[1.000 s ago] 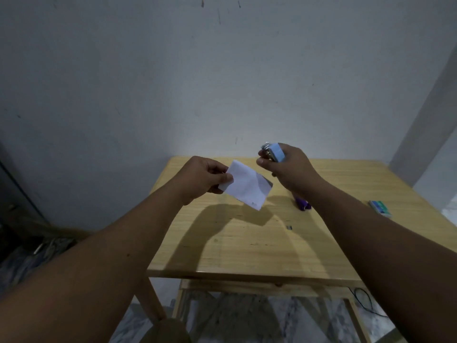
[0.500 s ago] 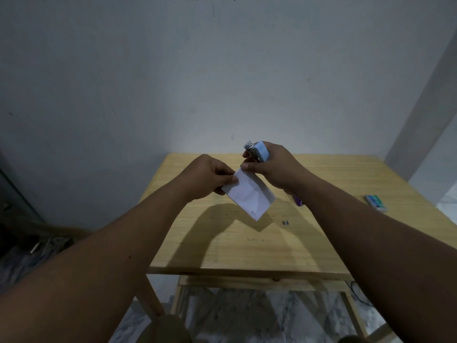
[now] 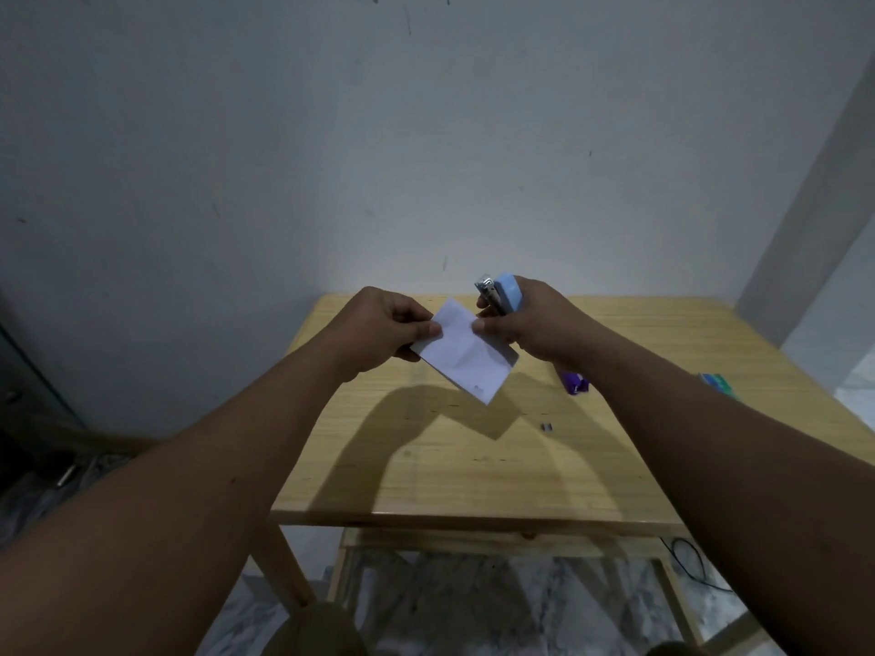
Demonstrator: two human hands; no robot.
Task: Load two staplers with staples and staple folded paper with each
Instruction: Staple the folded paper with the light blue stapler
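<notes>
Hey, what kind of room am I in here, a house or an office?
Probably a plain room in a home, though I can't be sure. A small wooden table stands against a bare, scuffed wall, the floor is marble-patterned tile, and nothing like office furniture shows.

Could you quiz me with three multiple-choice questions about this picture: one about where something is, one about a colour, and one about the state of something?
1. Where is the purple stapler?
A. On the wooden table, partly hidden behind the right forearm
B. In the left hand
C. On the floor

2. What colour is the stapler in the right hand?
A. Red
B. Light blue
C. Black

3. How is the folded paper held?
A. Lying flat on the table
B. Tucked under a box
C. Lifted above the table, pinched by both hands

Answers:
1 A, its purple end pokes out beside the forearm on the tabletop.
2 B, its top shows light blue above the fingers.
3 C, the left hand and right thumb pinch it, and its shadow falls on the table.
</notes>
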